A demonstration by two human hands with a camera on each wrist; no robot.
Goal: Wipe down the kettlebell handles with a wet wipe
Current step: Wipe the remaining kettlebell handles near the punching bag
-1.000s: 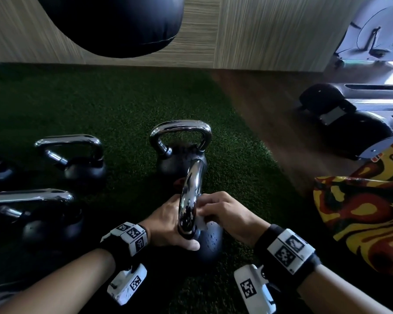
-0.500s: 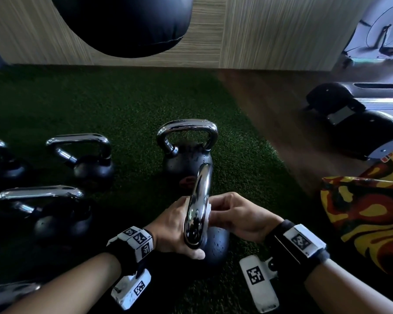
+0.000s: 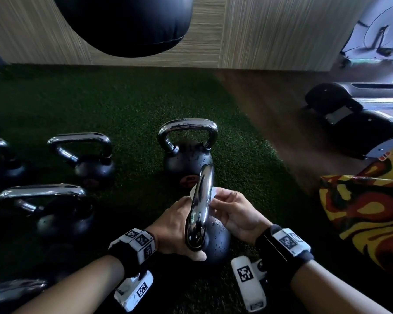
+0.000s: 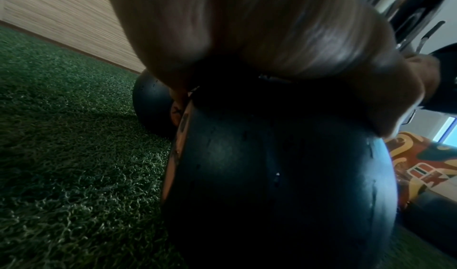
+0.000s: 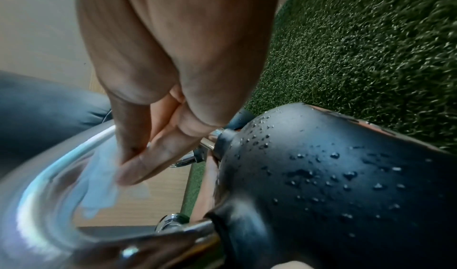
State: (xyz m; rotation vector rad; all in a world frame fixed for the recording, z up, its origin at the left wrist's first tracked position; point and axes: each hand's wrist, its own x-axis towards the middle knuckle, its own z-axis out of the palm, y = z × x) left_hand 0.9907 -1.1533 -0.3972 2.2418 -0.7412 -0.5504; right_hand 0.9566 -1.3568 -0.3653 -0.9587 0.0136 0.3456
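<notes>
Now both hands work on the nearest kettlebell, which stands on the green turf.

Nearest, the left hand rests on the black ball of this kettlebell, thumb curled round the base of its chrome handle. The right hand pinches a white wet wipe between thumb and fingers and presses it on the right side of the handle. Water drops sit on the ball. To the right lies a colourful patterned bag. Farther, a second kettlebell stands just behind, and more kettlebells stand at the left. Far away hangs a black punching bag.
</notes>
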